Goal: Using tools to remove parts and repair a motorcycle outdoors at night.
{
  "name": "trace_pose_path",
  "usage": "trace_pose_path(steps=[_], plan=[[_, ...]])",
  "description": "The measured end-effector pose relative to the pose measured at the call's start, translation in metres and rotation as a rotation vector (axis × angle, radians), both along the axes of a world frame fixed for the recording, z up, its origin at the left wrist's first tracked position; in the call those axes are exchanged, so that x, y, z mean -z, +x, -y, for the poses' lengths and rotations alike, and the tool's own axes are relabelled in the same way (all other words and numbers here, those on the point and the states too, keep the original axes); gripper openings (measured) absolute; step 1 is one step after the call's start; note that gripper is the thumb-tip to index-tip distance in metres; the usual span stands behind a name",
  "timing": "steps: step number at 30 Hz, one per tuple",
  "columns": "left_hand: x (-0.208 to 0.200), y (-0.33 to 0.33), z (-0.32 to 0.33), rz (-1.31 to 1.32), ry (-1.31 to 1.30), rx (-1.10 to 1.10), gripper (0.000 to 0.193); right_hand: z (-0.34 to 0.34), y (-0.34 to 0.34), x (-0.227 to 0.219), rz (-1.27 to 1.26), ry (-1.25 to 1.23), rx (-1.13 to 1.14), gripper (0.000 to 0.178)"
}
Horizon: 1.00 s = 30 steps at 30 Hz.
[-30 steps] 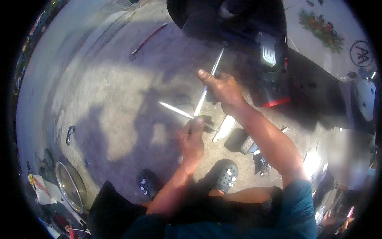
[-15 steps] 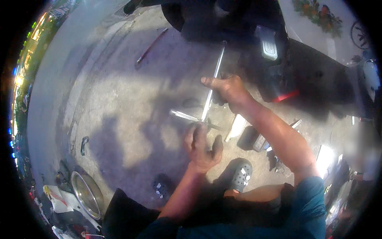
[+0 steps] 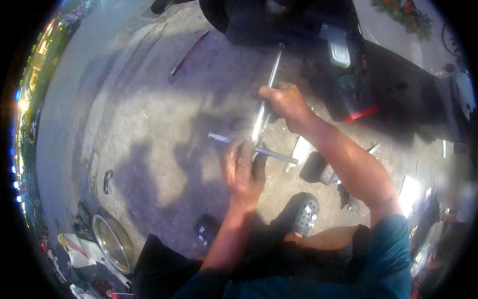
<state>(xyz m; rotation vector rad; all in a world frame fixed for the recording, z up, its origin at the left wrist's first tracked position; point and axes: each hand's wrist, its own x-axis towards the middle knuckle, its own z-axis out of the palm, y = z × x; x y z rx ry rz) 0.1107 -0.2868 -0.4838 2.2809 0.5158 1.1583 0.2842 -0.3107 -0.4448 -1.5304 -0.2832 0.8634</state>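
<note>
Crossbar (image 3: 279, 156): sharp now after that blur half a second ago, slanting down to the right, and more of it pokes out past the left hand (image 3: 243, 172) than before!
Left fingers (image 3: 244, 154): half a second back they sat just below, thumb spread wide; now they're up over the crossbar's middle, partly curled, thumb apart on the right. Clamped or merely resting? Can't tell from here.
Right hand (image 3: 285, 102): no let-up, closed around the long rod (image 3: 258, 122), thumb lying across it.
Long rod: steep slant from the dark machine (image 3: 279, 25) down to the crossbar, meeting it right beside the left fingers; the far end is too murky to read.
Meaning: looks like a turn of the crossbar in progress, I'd judge, the right hand steadying while the left catches the bar afresh.
Concrete (image 3: 124, 114): red stick (image 3: 189, 54) and round metal bowl (image 3: 115, 240) lie well apart from both hands, no part in this exchange.
</note>
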Motion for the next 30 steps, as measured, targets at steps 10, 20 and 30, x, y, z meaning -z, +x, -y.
trace_pose_path(steps=[10, 20, 30], plan=[[0.037, -0.002, 0.026, 0.317, -1.665, 0.168, 0.030, 0.016, -0.002, 0.000, -0.321, 0.173, -0.230, 0.026], [-0.007, 0.002, 0.018, 0.284, 0.303, 0.012, 0.039, 0.011, -0.007, -0.006, -0.040, 0.042, -0.033, 0.020], [-0.010, 0.013, 0.004, 0.140, -1.004, 0.206, 0.044, 0.008, -0.002, -0.014, -0.317, 0.208, -0.111, 0.024]])
